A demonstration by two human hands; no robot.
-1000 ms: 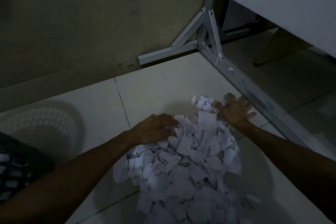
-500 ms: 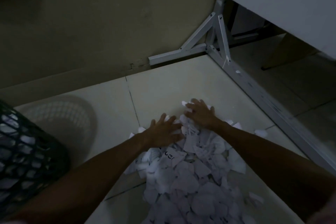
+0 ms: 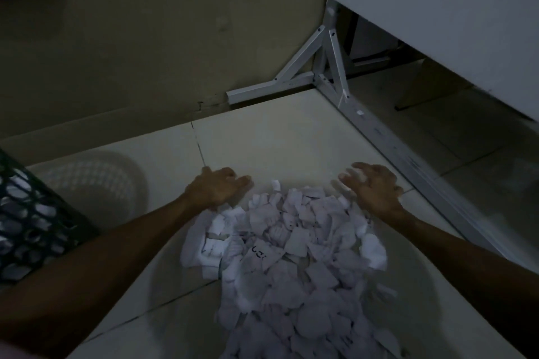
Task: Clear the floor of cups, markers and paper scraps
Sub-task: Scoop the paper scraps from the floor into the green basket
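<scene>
Because the paper scraps (image 3: 291, 248) are light, limp and loose, they would likely be best scooped from the heap's outer edges and pressed together, not pinched singly. The heap is flanked on the tiled floor (image 3: 277, 137) between the left hand (image 3: 217, 188) and right hand (image 3: 374, 188), both spread open with nothing held.

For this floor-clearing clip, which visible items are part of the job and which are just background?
Part of the job:
- pile of paper scraps on the floor
- left hand and right hand, open at the pile's far edge
- dark mesh basket, likely the bin

Just there:
- metal frame
- white panel
- wall
</scene>
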